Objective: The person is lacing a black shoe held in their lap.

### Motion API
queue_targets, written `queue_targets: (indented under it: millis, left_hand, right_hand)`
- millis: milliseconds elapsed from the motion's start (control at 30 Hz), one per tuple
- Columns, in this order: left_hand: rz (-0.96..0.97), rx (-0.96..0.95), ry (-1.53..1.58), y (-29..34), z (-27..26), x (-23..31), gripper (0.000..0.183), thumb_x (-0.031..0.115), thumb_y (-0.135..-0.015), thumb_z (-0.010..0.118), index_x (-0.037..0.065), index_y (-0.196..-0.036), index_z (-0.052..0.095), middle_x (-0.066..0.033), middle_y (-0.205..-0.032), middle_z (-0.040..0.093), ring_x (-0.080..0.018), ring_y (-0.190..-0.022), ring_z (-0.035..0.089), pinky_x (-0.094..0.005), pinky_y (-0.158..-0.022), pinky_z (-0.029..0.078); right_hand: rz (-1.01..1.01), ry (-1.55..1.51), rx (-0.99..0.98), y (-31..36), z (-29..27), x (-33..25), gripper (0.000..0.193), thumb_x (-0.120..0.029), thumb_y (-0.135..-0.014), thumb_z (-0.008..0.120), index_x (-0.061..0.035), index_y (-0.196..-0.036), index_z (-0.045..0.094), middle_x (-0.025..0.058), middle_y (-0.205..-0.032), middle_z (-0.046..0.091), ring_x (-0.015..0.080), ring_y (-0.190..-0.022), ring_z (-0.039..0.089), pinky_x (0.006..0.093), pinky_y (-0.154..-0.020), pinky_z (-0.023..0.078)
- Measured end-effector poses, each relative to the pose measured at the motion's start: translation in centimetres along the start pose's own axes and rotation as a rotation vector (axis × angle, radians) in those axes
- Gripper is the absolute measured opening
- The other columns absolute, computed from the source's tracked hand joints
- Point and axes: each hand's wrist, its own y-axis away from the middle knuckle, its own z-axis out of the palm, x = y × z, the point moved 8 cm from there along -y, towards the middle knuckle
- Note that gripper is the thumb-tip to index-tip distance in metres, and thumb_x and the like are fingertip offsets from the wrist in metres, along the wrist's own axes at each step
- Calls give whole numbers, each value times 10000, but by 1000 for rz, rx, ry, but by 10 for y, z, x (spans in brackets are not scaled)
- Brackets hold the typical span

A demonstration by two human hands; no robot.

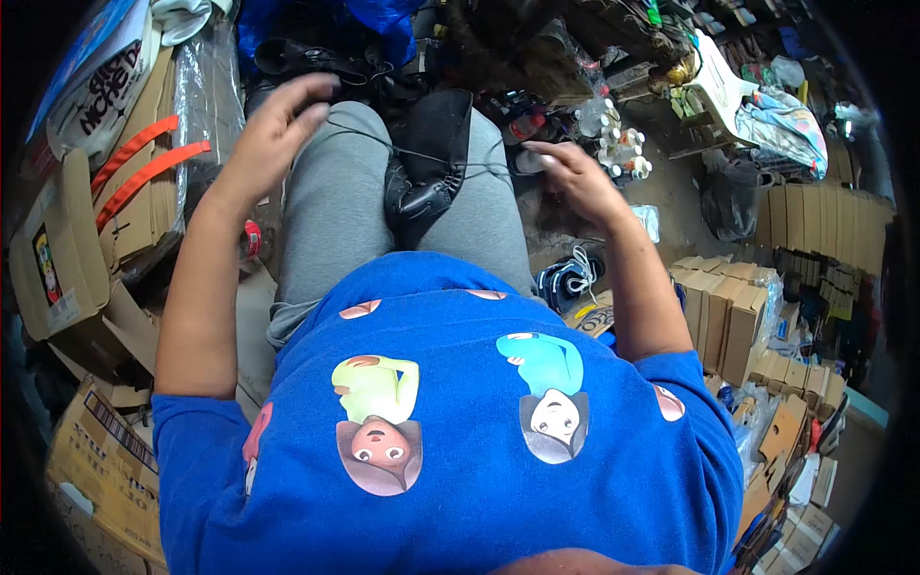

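Note:
A black lace-up shoe [422,182] rests between my thighs, its toe toward my body. Dark shoelace [369,137] ends stretch from it to both sides across my grey trousers. Above the left knee, my left hand [278,134] is curled round one lace end, thumb below the fingers. My right hand [575,180], out past the right knee, has its fingers bent at the other end; the thin lace is hard to follow between those fingers.
Several small bottles [623,149] stand beyond my right hand. A dark blue shoe with white laces [572,278] lies by my right hip. Cardboard boxes [728,316] are stacked at right, an opened carton [62,259] at left. Further back right stands a white chair [714,81] with cloth.

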Motion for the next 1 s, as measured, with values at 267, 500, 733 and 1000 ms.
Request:
queue_targets:
  millis: [267, 500, 733, 1000]
  left_hand:
    - [262, -259, -249, -34, 96, 45, 537, 181, -715, 759, 118, -1214, 571, -130, -1217, 590, -316, -1132, 556, -381, -973, 434]
    - [60, -696, -305, -48, 142, 30, 377, 181, -724, 776, 29, -1036, 626, -113, -1086, 604, -263, -987, 592, -365, -852, 478]
    - [-94, -753, -152, -46, 143, 26, 337, 164, -734, 776, 18, -1009, 649, -60, -873, 649, -143, -799, 598, -305, -686, 482]
    - [-205, -931, 179, -33, 150, 3, 388, 127, -804, 678, 13, -1171, 626, -74, -1016, 682, -138, -924, 611, -279, -875, 457]
  right_hand:
    - [236, 456, 180, 23, -80, 14, 191, -50, -741, 680, -32, -931, 699, 138, -840, 689, 199, -789, 669, 310, -737, 512]
    - [-222, 100, 0, -28, 10, -85, 145, -37, -734, 718, -68, -874, 698, 48, -819, 632, 141, -756, 629, 283, -682, 505]
    - [-449, 205, -65, -35, 20, -98, 178, -41, -702, 723, -105, -867, 709, 52, -784, 575, 191, -721, 618, 293, -651, 497]
    - [-356, 49, 60, -17, 36, -89, 159, -93, -732, 733, -133, -886, 721, 55, -779, 610, 183, -726, 640, 300, -659, 517]
